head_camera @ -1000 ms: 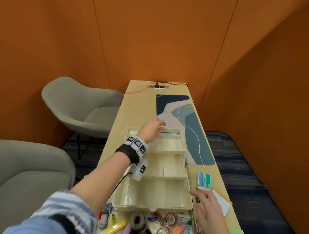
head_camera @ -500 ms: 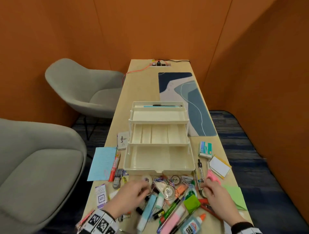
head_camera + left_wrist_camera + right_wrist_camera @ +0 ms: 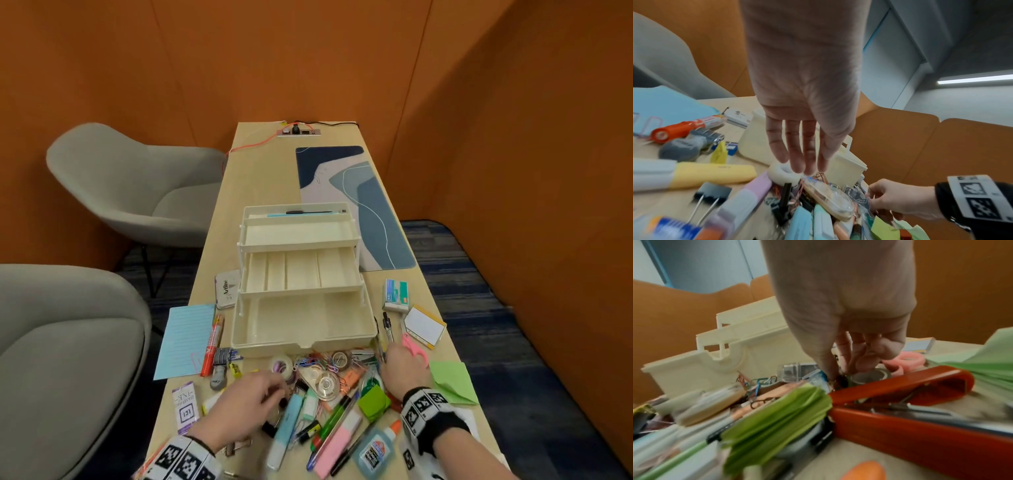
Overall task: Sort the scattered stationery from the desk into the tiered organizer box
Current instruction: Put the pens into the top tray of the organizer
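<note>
The cream tiered organizer [image 3: 301,344] stands open mid-desk, with two pens lying in its top tier. A heap of scattered stationery [image 3: 329,394] lies in front of it. My left hand [image 3: 279,390] hovers over the heap's left side. Its fingers [image 3: 797,162] are straight, with the tips just above a white tape roll [image 3: 784,176]. My right hand [image 3: 388,359] reaches into the heap's right side beside the pink scissors [image 3: 416,347]. Its curled fingers [image 3: 859,356] dip next to a small tape roll [image 3: 869,378]; whether they pinch anything is hidden.
A blue notepad [image 3: 186,339], red marker [image 3: 212,346] and ink pad [image 3: 226,287] lie left of the organizer. A staples box [image 3: 395,294], a card [image 3: 424,325] and green paper [image 3: 452,380] lie to its right. Two grey chairs [image 3: 130,185] stand left of the desk. A desk mat [image 3: 359,205] lies behind.
My left hand has come back from the organizer's top tier to the heap in front. The head view has tilted down. My right hand has edged forward toward the pink scissors.
</note>
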